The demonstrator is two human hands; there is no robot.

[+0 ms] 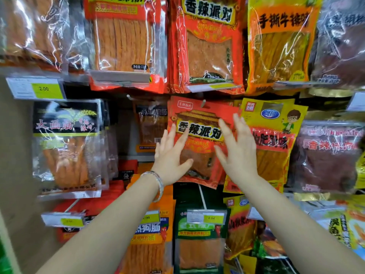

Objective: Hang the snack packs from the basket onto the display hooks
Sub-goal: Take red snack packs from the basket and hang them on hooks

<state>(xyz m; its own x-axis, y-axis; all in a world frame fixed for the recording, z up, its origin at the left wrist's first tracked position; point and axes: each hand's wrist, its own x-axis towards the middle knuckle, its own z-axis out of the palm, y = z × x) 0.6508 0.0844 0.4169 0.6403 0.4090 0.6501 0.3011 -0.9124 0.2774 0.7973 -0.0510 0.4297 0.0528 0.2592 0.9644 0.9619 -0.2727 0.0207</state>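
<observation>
Pack (199,135) — between left hand (170,158), right hand (238,153)

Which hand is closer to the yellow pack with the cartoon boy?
Right. The right hand is just beside the yellow pack; the left hand is on the red pack's far side.

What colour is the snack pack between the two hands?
The snack pack is red with yellow trim; the head view shows it.
</observation>
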